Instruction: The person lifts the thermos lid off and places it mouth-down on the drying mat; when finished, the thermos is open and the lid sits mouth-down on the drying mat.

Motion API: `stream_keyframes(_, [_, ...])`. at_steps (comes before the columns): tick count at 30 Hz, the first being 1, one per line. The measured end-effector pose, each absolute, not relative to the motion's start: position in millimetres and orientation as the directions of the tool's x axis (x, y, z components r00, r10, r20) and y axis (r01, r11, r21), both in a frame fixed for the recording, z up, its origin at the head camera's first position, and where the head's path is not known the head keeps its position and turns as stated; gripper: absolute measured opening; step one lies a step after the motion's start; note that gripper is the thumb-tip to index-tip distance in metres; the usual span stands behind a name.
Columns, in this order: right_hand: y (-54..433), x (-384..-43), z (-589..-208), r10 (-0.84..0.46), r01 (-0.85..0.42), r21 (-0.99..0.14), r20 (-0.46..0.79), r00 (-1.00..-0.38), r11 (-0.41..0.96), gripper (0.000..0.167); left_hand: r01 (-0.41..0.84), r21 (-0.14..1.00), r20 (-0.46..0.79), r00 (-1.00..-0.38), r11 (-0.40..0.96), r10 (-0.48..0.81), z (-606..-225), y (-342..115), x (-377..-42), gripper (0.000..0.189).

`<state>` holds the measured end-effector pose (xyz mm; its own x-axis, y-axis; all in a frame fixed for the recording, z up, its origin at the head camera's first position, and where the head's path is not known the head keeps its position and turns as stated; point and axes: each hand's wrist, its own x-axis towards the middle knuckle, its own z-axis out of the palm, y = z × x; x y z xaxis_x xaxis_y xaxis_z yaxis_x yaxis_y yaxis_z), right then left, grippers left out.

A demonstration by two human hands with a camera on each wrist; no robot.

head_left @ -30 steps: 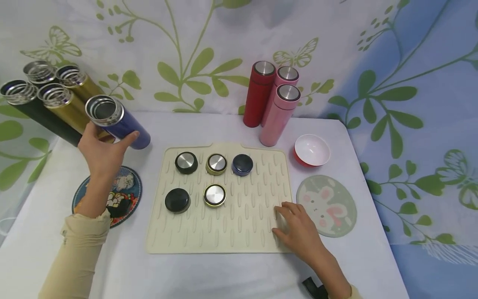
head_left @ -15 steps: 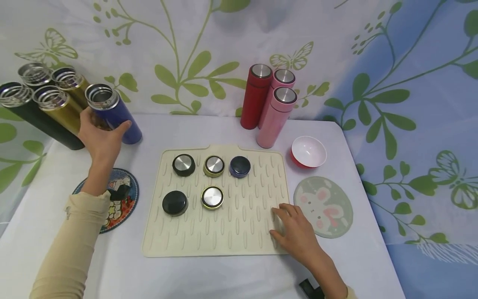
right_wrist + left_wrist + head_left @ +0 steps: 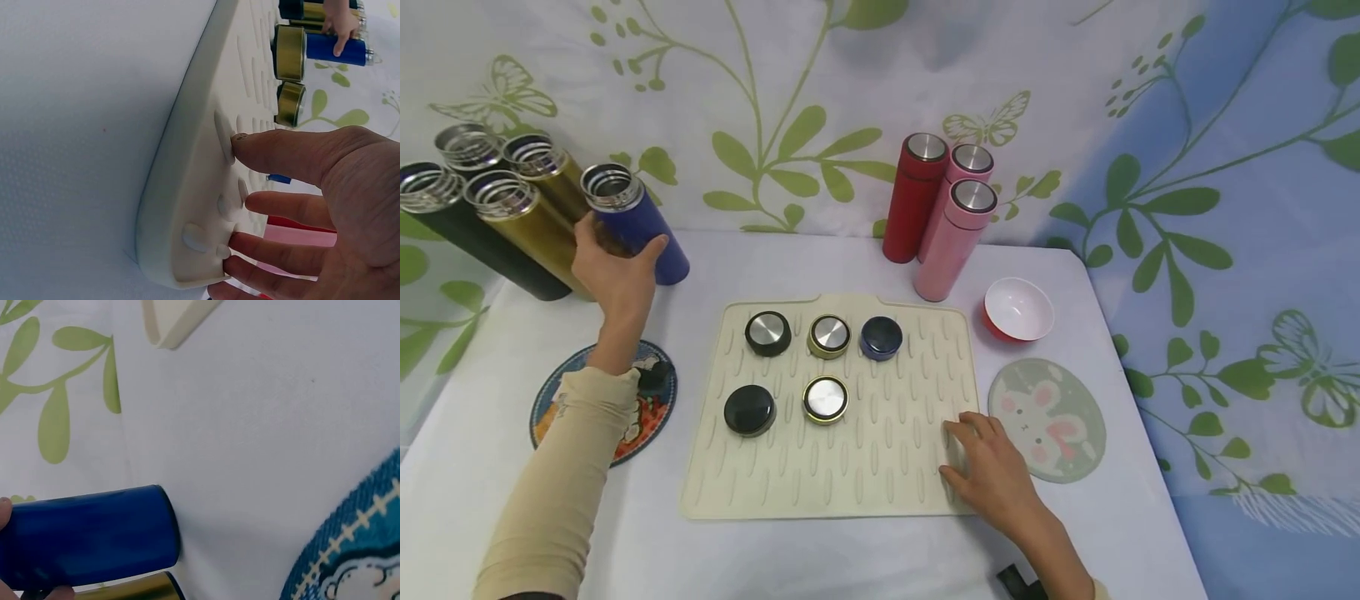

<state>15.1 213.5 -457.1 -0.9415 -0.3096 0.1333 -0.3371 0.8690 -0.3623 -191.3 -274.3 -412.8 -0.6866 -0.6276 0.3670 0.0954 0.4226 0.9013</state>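
My left hand (image 3: pixel 617 275) grips an uncapped blue thermos bottle (image 3: pixel 643 229) at the back left, thumb on its near side and fingers behind. The left wrist view shows the lower body of the blue bottle (image 3: pixel 94 537) upright on the white cloth, beside a gold one. My right hand (image 3: pixel 996 471) rests on the right edge of a cream ridged mat (image 3: pixel 880 475), fingers loosely bent and holding nothing; in the right wrist view the fingertips touch the mat's surface (image 3: pixel 194 206). Several bottle lids lie on the mat, among them a blue lid (image 3: pixel 881 337) and a black lid (image 3: pixel 749 410).
Uncapped dark green (image 3: pixel 497 242) and gold bottles (image 3: pixel 535 229) crowd the far left. Capped red (image 3: pixel 913 200) and pink bottles (image 3: pixel 955 242) stand at the back. A red-and-white bowl (image 3: pixel 1018 308) and a rabbit coaster (image 3: pixel 1048 421) lie right; a patterned round coaster (image 3: pixel 655 408) lies under the left forearm.
The blue bottle has moved back beside the gold ones and gone from tilted to standing, my left hand still holding it. The right hand has stayed on the mat.
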Motion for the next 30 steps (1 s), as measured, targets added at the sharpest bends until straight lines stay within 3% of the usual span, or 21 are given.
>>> stream_keyframes(10, [212.8,16.1,-457.1,-0.304,-0.332,-0.355,0.135,-0.943,0.874,0.057,0.063,0.845,0.446,-0.633,0.532,-0.633,-415.6,-272.5,-203.1,0.073])
stream_keyframes(19, [213.1,15.7,-459.8,-0.312,-0.345,-0.371,0.147,-0.938,0.862,0.057,0.068,0.880,0.399,-0.644,0.470,-0.653,-413.4,-275.8,-208.9,0.074])
stream_keyframes(26, [213.7,15.8,-460.0,-0.313,-0.352,-0.351,0.164,-0.935,0.868,0.057,-0.127,0.836,0.299,-0.710,0.534,-0.638,-405.4,-275.8,-210.0,0.077])
stream_keyframes(30, [213.6,16.6,-460.8,-0.312,-0.349,-0.360,0.158,-0.937,0.865,0.057,-0.218,0.813,0.251,-0.705,0.540,-0.664,-403.0,-276.7,-210.1,0.080])
